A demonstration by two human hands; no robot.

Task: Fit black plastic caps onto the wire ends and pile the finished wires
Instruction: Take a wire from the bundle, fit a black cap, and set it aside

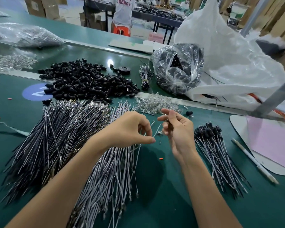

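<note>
Left fingers (150, 140): thumb and forefinger pinched on a thin wire (157, 131); the rest curled.
Right fingers (166, 120): narrow, curled toward the thumb at the wire's upper end, forefinger raised; an actual grip on the wire cannot be told.
Wire: slanting up from the left pinch toward the right fingers, held above the table (155, 203) between both hands.
Left hand (130, 129): back up, over the grey wires (112, 170).
Right hand (179, 130): palm turned leftward, just beside the left hand.
Grey wires: loose fan lying under the left forearm, reaching to the near edge.
Dark wires (56, 137): larger pile to the left, touching the grey wires.
Finished wires (220, 158): pile right of the right hand, black-capped ends bunched at the far side.
Caps (89, 81): loose black heap farther back, beyond the dark wires.
Clear parts (156, 102): small glinting heap just beyond the hands.
Bundle (145, 76): tied wires, between the caps and the bag (178, 69).
Bag: clear plastic, dark contents, right of the caps.
Sack (229, 55): big white plastic one behind the bag.
Pen (253, 160): lying right of the finished wires.
Orange bit (161, 158): on the table below the right wrist.
</note>
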